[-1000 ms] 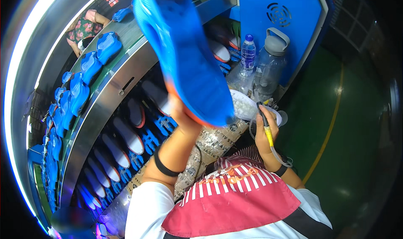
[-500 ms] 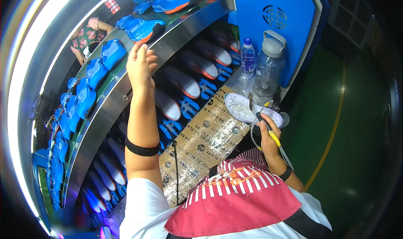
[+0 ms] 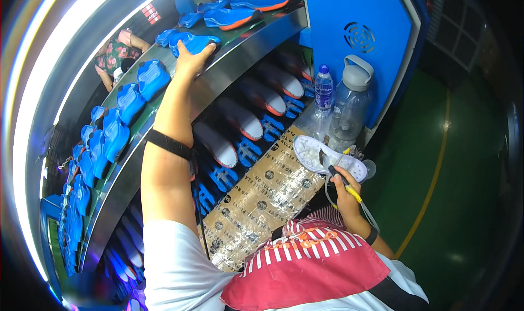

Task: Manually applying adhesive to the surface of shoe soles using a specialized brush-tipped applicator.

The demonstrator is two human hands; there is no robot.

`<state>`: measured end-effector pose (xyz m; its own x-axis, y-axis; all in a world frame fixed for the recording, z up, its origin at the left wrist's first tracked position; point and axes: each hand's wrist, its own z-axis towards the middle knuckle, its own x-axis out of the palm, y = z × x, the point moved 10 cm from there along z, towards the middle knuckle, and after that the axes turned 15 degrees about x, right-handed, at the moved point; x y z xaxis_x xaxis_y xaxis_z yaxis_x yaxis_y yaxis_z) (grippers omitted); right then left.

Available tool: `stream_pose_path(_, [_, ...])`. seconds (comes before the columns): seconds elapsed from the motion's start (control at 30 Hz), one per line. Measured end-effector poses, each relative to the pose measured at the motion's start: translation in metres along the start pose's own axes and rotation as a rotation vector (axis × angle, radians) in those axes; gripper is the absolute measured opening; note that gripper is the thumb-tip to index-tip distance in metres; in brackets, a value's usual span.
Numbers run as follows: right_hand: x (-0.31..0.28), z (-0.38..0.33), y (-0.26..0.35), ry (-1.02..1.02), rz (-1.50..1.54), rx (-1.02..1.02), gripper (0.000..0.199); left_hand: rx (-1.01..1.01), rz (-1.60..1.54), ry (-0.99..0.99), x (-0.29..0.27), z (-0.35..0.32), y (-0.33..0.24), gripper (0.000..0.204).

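Note:
My left hand (image 3: 192,63) reaches up to the conveyor at the upper left. Its thumb and fingers are closed around the near edge of a blue shoe sole (image 3: 191,42), which lies on the belt. In my right hand (image 3: 347,193) is a black-handled tool (image 3: 333,171) with yellow tape, a trailing cable and a flat dark tip. That tip is over a white sole-shaped tray (image 3: 357,169) with white lumpy bits in it.
More blue soles (image 3: 152,79), some orange underneath, line the curved conveyor (image 3: 240,52). Below it, shoe uppers (image 3: 248,124) with white bottoms rest on blue holders. A small bottle (image 3: 323,90) and large clear jug (image 3: 348,109) stand by a blue cabinet (image 3: 365,16). Another person (image 3: 117,54) stands beyond.
My left hand has moved from just below the blue sole onto it and closed around its edge. The tool in my right hand has lowered slightly over the white tray.

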<state>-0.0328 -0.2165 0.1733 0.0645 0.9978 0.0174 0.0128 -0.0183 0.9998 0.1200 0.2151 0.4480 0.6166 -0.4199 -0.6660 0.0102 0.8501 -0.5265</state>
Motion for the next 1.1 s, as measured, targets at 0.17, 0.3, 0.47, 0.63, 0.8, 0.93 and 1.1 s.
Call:
stream_pose_path(0.17, [0.011, -0.005, -0.001, 0.084, -0.029, 0.042, 0.029, 0.036, 0.095, 0.039, -0.003, 0.020, 0.016, 0.114])
stream_pose_path(0.3, [0.007, -0.004, 0.006, 0.044, 0.023, 0.033, 0.030, 0.102, 0.269, -0.187, -0.033, 0.010, 0.005, 0.093])
stream_pose_path(0.47, [-0.006, 0.004, 0.011, -0.010, 0.025, 0.025, 0.031, 0.238, 0.832, -0.345, -0.092, -0.046, -0.016, 0.068])
stream_pose_path(0.63, [0.006, 0.004, 0.011, 0.099, -0.019, 0.058, 0.031, 0.198, 0.709, 0.022, -0.124, -0.078, 0.010, 0.047])
stream_pose_path(0.8, [0.022, 0.011, 0.017, 0.178, 0.004, 0.094, 0.032, 0.788, 0.180, -0.493, -0.139, -0.168, -0.070, 0.025])
stream_pose_path(0.93, [0.029, 0.014, 0.009, 0.229, 0.106, 0.204, 0.033, 0.340, -0.810, -1.103, -0.131, -0.216, -0.008, 0.028])
stream_pose_path(1.1, [0.024, 0.015, 0.003, 0.205, 0.189, 0.269, 0.033, -0.306, -1.987, -0.237, -0.007, -0.185, -0.049, 0.064])
